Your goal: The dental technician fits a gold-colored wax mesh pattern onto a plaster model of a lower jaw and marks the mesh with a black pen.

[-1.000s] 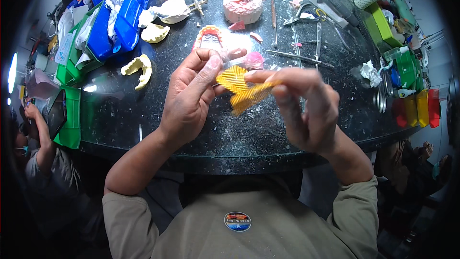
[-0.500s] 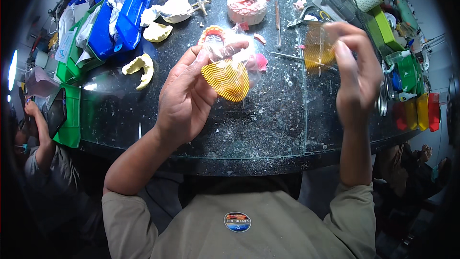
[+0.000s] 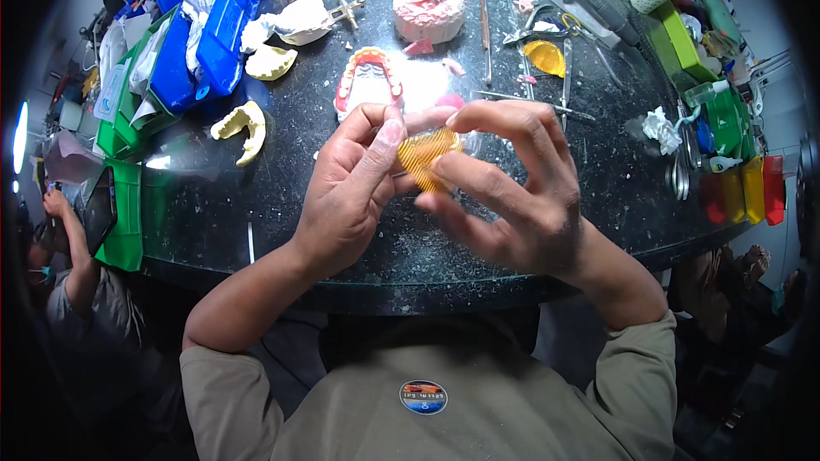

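Note:
My left hand point(image 3: 348, 183) holds a clear bag with a yellow mesh piece point(image 3: 423, 158) between thumb and fingers. My right hand point(image 3: 525, 196) reaches over from the right, fingertips pinched onto that mesh, the other fingers curled. A second yellow mesh piece point(image 3: 544, 60) lies beside pliers point(image 3: 538, 19) on the bench. Just beyond my hands are a red-and-white denture model point(image 3: 348, 85) and a pink lump point(image 3: 450, 99), partly hidden. A cream horseshoe-shaped model point(image 3: 252, 124) lies to the left.
Blue bins point(image 3: 224, 55) and green bins point(image 3: 120, 213) line the left. A pink-stained plaster block point(image 3: 427, 21), thin tools point(image 3: 485, 43) and cream models point(image 3: 269, 64) are farther back; coloured containers point(image 3: 752, 188) stand right. Co-workers point(image 3: 73, 248) are at both edges.
My right hand carried one mesh piece rightward, left it on the bench by the pliers, and came back to the piece in my left hand, which has shifted slightly right.

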The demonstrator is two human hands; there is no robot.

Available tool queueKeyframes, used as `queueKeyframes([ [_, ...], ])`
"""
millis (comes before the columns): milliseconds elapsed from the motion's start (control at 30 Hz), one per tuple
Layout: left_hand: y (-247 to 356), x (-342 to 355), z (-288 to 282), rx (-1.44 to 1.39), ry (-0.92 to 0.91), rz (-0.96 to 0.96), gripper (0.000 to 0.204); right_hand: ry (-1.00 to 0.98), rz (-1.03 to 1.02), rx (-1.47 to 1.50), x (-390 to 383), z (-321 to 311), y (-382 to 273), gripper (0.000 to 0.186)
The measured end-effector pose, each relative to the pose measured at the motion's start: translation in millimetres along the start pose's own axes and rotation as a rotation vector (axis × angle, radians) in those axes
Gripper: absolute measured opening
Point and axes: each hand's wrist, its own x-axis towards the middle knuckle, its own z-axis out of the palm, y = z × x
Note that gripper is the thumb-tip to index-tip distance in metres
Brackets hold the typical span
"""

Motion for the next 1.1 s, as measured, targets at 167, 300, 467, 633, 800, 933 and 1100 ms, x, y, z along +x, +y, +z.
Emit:
queueKeyframes([
  [167, -0.7, 1.4, 3.4, 0.03, 0.021, 0.053, 0.02, 0.049, 0.019, -0.08, -1.1, 2.1, -2.3, 0.03],
  [300, -1.6, -0.9, 2.0, 0.095, 0.042, 0.096, 0.018, 0.025, 0.017, -0.091, -3.5, 7.3, -4.4, 0.026],
  [467, 0.0, -0.5, 0.9, 0.169, 0.042, 0.133, 0.018, 0.034, 0.001, -0.192, -2.7, 4.0, -3.9, 0.02],
  [633, -1.8, -0.1, 1.6, 0.171, 0.037, 0.18, 0.019, 0.075, -0.062, -0.245, -4.0, 4.3, 0.4, 0.018],
  [800, -6.1, -1.1, -0.1, 0.109, -0.062, 0.251, 0.014, 0.069, -0.028, -0.308, -2.4, 2.5, -1.9, 0.017],
  [933, -11.3, -3.4, 3.6, 0.121, -0.075, 0.248, 0.011, 0.151, -0.103, -0.318, -4.6, 4.3, 1.4, 0.017],
  [1100, -12.0, -7.8, 3.1, 0.105, -0.082, 0.157, 0.012, 0.171, -0.124, -0.313, -4.4, 3.9, -2.6, 0.016],
])
